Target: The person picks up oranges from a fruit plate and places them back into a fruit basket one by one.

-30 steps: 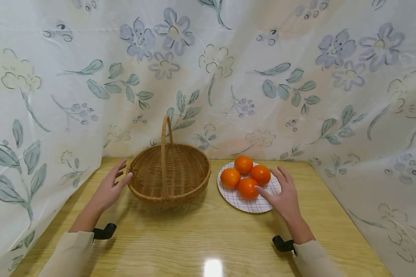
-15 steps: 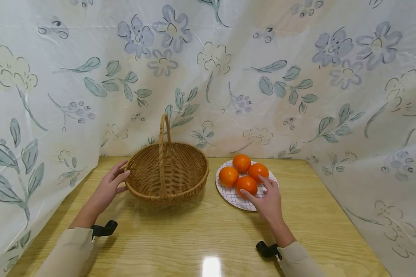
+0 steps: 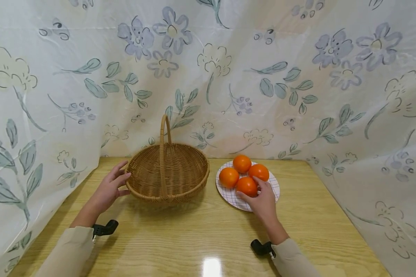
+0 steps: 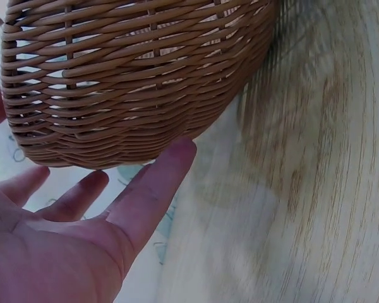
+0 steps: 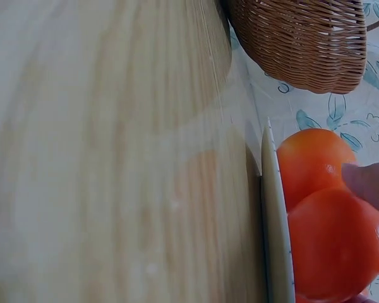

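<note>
On a round white plate with a grid pattern sit several smooth, glossy oranges. My right hand is around the front orange, thumb at its near left and fingers over its right side. The right wrist view shows that orange close up, with part of the hand at the frame's right edge. To the left, my left hand rests at the side of a brown wicker basket with a tall handle. Its fingers are fairly straight, tips right at the woven wall.
Light wooden table lies under everything. Flower-patterned white cloth hangs behind and along both sides. Black cameras are strapped to the left wrist and right wrist. Three other oranges lie close behind the front one.
My right hand has moved left from the plate's right edge and closed around the front orange. The left hand has stayed at the basket's side.
</note>
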A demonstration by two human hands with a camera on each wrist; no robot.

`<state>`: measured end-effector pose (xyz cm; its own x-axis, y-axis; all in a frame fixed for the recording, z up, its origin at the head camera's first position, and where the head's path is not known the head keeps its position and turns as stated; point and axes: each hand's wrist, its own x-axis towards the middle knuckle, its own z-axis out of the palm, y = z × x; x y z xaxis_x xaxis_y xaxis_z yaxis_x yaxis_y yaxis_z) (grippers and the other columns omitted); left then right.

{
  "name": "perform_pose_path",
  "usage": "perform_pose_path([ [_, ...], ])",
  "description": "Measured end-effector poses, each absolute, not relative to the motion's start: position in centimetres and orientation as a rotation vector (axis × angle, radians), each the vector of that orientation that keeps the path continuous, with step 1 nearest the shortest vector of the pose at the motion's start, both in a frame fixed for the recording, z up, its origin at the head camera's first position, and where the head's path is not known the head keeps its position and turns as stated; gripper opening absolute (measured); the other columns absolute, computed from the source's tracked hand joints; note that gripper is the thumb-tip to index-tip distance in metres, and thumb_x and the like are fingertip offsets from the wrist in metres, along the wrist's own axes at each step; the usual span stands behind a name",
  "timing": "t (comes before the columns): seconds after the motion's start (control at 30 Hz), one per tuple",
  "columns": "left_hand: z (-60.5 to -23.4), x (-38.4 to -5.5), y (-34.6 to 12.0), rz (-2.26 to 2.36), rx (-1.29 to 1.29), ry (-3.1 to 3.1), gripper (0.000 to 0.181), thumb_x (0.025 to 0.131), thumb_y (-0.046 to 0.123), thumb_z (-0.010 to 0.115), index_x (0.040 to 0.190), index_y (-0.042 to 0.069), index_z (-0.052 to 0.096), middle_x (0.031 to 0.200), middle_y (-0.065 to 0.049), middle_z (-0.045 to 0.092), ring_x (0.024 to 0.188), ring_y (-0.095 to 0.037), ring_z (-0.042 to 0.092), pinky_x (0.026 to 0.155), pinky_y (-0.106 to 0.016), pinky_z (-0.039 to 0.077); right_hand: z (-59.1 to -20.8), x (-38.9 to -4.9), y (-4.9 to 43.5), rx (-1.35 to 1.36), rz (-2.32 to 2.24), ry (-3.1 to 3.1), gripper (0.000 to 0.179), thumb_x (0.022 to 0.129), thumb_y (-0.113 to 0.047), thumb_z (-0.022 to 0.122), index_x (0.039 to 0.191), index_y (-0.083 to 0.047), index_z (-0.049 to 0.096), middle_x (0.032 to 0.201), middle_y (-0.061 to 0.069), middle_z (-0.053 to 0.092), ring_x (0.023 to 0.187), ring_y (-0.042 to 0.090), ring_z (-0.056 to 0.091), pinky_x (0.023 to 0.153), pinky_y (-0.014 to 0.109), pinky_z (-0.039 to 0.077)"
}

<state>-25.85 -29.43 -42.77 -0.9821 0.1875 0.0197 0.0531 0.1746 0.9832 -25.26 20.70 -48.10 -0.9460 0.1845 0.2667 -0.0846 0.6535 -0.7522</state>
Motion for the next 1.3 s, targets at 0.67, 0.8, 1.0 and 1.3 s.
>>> perform_pose_path([
  [0.67,-42.8,-26.0,-29.7,2.018,0.266,2.231,0.070,0.111,0.033,0.045,0.167,0.015,0.006,0.159,-0.031,0.018,0.115,-0.012,0.061,0.085,-0.036,0.062,-47.6,-24.9,20.6,-0.105,1.225,-2.558,0.080,0.078,-0.029,0.091,0.144,-0.005,0.054,0.138,0.018,0.054,0.121,0.035,0.054,0.105,0.052,0.051],
  [0.8,-42.8,-26.1,-29.8,2.022,0.266,2.230,0.069,0.111,0.032,0.045,0.167,0.015,0.007,0.159,-0.031,0.018,0.115,-0.011,0.062,0.085,-0.036,0.062,-47.2,-24.7,20.7,-0.100,1.233,-2.555,0.079,0.078,-0.029,0.091,0.144,-0.005,0.054,0.137,0.017,0.055,0.119,0.034,0.054,0.103,0.051,0.052],
  [1.0,-42.9,-26.0,-29.9,2.026,0.251,2.224,0.067,0.111,0.032,0.044,0.167,0.017,0.009,0.159,-0.030,0.019,0.114,-0.010,0.063,0.085,-0.036,0.062,-46.8,-24.5,21.0,-0.080,1.224,-2.544,0.078,0.078,-0.028,0.092,0.142,-0.004,0.055,0.135,0.018,0.055,0.118,0.035,0.057,0.101,0.051,0.053],
  [1.3,-42.7,-25.7,-29.8,2.027,0.262,2.214,0.066,0.111,0.032,0.046,0.167,0.019,0.012,0.156,-0.028,0.023,0.116,-0.013,0.063,0.085,-0.039,0.062,-45.2,-24.0,21.1,-0.014,1.242,-2.534,0.077,0.078,-0.031,0.091,0.143,-0.007,0.056,0.136,0.017,0.055,0.114,0.036,0.059,0.097,0.051,0.057],
])
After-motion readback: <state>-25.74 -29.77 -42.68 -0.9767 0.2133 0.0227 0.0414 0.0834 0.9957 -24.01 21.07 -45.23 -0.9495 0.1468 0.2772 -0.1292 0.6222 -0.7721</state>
